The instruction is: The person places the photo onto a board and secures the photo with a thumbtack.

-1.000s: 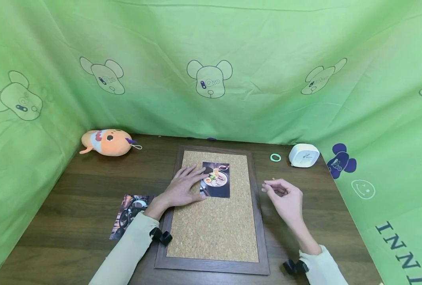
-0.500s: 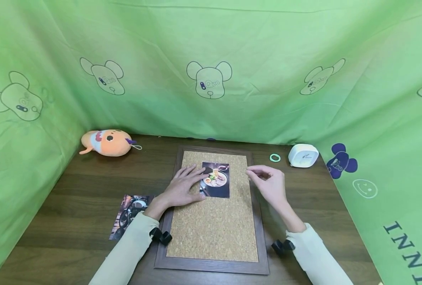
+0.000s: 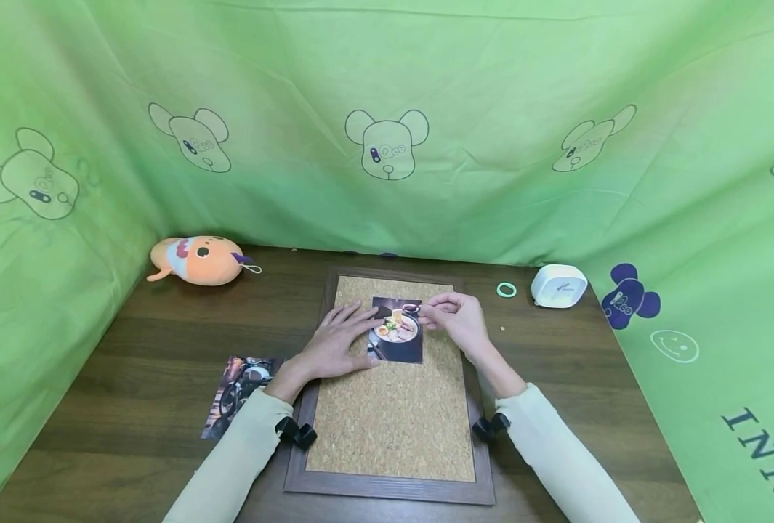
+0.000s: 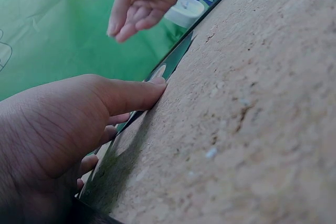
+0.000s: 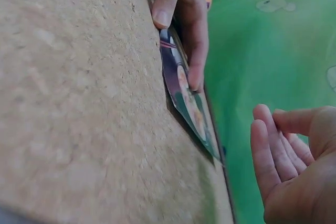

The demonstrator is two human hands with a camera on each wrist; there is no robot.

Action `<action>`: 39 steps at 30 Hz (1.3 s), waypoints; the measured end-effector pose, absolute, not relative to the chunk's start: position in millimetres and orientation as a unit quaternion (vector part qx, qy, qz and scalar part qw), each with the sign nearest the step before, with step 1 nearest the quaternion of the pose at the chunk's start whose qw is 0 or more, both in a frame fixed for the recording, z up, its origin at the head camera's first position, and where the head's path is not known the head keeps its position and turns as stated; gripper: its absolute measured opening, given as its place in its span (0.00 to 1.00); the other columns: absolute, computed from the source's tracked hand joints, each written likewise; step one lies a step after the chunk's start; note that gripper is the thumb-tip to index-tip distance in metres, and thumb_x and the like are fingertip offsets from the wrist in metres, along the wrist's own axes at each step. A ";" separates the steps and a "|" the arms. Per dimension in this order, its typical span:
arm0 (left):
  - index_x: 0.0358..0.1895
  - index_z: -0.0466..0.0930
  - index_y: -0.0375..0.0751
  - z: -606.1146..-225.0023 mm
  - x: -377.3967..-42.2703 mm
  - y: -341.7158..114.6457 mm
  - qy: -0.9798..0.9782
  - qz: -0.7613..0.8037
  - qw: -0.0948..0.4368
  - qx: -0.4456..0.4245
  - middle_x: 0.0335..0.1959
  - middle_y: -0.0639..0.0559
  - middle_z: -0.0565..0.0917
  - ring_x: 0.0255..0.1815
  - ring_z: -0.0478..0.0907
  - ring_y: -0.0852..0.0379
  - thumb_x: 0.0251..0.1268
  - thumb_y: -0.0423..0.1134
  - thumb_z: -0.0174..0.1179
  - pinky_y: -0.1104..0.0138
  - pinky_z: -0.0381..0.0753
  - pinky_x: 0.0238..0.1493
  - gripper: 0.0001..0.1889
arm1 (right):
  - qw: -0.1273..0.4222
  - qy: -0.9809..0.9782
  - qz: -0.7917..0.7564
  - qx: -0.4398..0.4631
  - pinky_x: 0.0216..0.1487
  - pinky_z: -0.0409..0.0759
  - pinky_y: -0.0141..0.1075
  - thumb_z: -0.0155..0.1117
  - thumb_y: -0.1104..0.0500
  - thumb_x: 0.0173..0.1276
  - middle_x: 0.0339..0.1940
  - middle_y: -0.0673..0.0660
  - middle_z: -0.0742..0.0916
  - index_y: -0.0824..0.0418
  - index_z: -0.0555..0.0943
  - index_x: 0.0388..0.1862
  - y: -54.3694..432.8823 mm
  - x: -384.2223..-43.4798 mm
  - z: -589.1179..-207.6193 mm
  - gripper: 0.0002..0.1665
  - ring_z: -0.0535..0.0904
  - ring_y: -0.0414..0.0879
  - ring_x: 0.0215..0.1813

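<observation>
A photo of a bowl of noodle soup [image 3: 396, 330] lies on the upper part of a framed cork board [image 3: 389, 425]. Spread over the photo's left edge is my left hand [image 3: 337, 347], fingers mostly straight. Its thumb [image 4: 139, 94] presses the photo's near edge in the left wrist view. My right hand [image 3: 458, 321] hovers by the photo's upper right corner. Thumb and fingertips meet there in the right wrist view, where my right hand [image 5: 310, 166] appears above the board. Anything between those tips is too small or hidden to make out.
A motorcycle photo [image 3: 239, 392] lies left of the board, partly under my left sleeve. An orange plush toy [image 3: 203, 260] sits back left. A pale green ring [image 3: 506, 290], a white rounded case [image 3: 558, 285] and a tiny gold-coloured speck [image 3: 502, 328] lie to the right.
My right hand has moved left from the table beside the board to the photo's upper right corner, fingertips together throughout. My left hand and the photo have stayed put.
</observation>
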State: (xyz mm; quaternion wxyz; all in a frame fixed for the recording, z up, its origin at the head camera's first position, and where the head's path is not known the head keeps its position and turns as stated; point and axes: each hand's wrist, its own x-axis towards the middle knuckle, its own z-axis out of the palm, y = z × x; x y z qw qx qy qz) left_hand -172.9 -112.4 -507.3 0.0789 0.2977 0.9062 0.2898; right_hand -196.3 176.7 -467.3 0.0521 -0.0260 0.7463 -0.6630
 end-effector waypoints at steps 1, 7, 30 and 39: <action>0.86 0.69 0.48 -507.3 -172.9 -112.0 0.906 0.289 0.080 0.297 0.91 0.47 0.60 0.93 0.45 0.37 0.75 0.57 0.71 0.36 0.37 0.90 0.41 | 0.068 0.741 -0.667 -0.024 0.44 0.94 0.39 0.71 0.70 0.76 0.35 0.60 0.95 0.78 0.86 0.48 175.1 -199.6 -468.3 0.09 0.95 0.46 0.36; 0.86 0.70 0.49 -507.6 -173.2 -109.4 0.907 0.289 0.083 0.296 0.91 0.47 0.61 0.93 0.46 0.37 0.75 0.57 0.71 0.36 0.37 0.90 0.41 | 0.136 0.730 -0.669 0.001 0.43 0.92 0.32 0.66 0.70 0.81 0.36 0.56 0.95 0.77 0.85 0.53 168.4 -217.3 -470.4 0.10 0.92 0.40 0.36; 0.84 0.72 0.47 -504.9 -172.4 -109.0 0.904 0.297 0.072 0.298 0.90 0.46 0.63 0.93 0.47 0.37 0.73 0.56 0.73 0.35 0.38 0.89 0.41 | 0.121 0.848 -0.514 0.047 0.17 0.75 0.24 0.72 0.63 0.76 0.14 0.48 0.80 0.73 0.91 0.50 130.2 -245.7 -480.2 0.12 0.74 0.34 0.15; 0.85 0.72 0.48 -504.8 -172.9 -110.7 0.907 0.290 0.071 0.296 0.90 0.47 0.63 0.93 0.47 0.37 0.72 0.57 0.73 0.36 0.38 0.90 0.42 | 0.127 0.857 -0.496 0.059 0.17 0.74 0.23 0.72 0.63 0.78 0.16 0.49 0.81 0.72 0.89 0.45 124.1 -246.8 -473.5 0.10 0.74 0.35 0.16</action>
